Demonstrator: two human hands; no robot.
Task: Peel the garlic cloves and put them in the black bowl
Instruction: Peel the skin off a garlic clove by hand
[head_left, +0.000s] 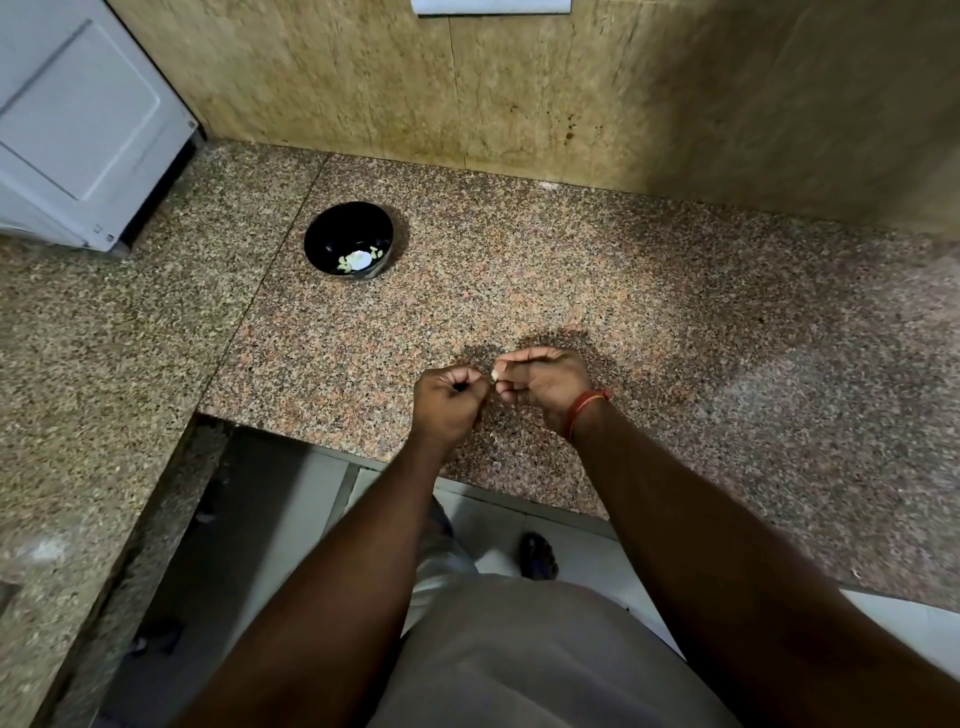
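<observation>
Right hand (540, 387) is seen with fingers curled, a pale garlic clove (495, 375) pinched at its fingertips; only a small part of the clove shows. Left hand (451, 397) is closed into a loose fist, its fingertips brought right up against the clove from the 9 o'clock side. Whether the left fingers actually grip the skin or the clove cannot be told: the contact point is hidden by the knuckles.

Both hands are held just above the counter (675, 322), near its front edge. Judgement: the clove is kept between the two sets of fingertips so that one hand can steady it while the other picks at the skin; peeling of this clove appears to be in progress, not finished.

Both forearms are extended forward from the lower frame and converge, wrists slightly bent, knuckles up. A red thread band (587, 405) is worn at the right wrist.

Black bowl (356, 240) is placed at about 10 o'clock from the hands, well apart from them, on the same counter. A few pale pieces, taken to be peeled cloves (356, 258), lie on its bottom.

A white appliance (78, 124) stands at the far 10 o'clock corner. A tan tiled wall (467, 78) is noted at 12 o'clock.
</observation>
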